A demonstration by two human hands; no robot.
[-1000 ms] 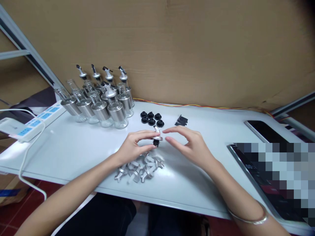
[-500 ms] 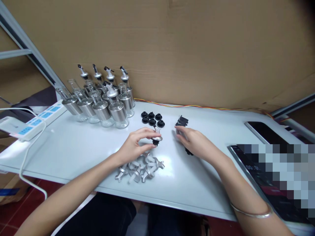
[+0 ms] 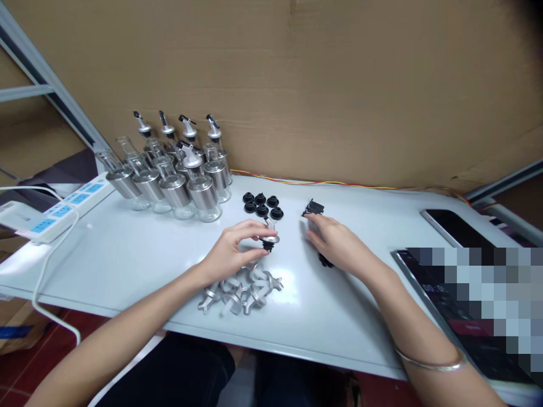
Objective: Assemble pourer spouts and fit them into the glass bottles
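My left hand point(image 3: 235, 246) is closed, with thumb and fingers pinching a bottle pourer point(image 3: 270, 239). The pourer has a silver top and a ribbed black stopper underneath, and is held upright above the table. Loose silver pourer tops point(image 3: 244, 291) lie piled just in front of that hand. My right hand point(image 3: 333, 240) has its fingers and thumb apart, the fingertips at the near edge of a small heap of black strip-like pieces point(image 3: 314, 207). Other black parts point(image 3: 326, 260) are partly hidden beneath the right hand. Several black rubber stoppers point(image 3: 262, 210) sit in two rows beyond the left hand.
Glass bottles with steel sleeves point(image 3: 175, 189) stand grouped at the back left, some fitted with pourers. A white power strip point(image 3: 70, 206) and its cable are at the left. Phone-like devices point(image 3: 456, 229) lie at the right. Cardboard point(image 3: 339, 90) backs the table, with thin wires along it.
My right hand's fingertips have shifted slightly right and nearer at the heap of black pieces. The left hand keeps the pourer in the same place.
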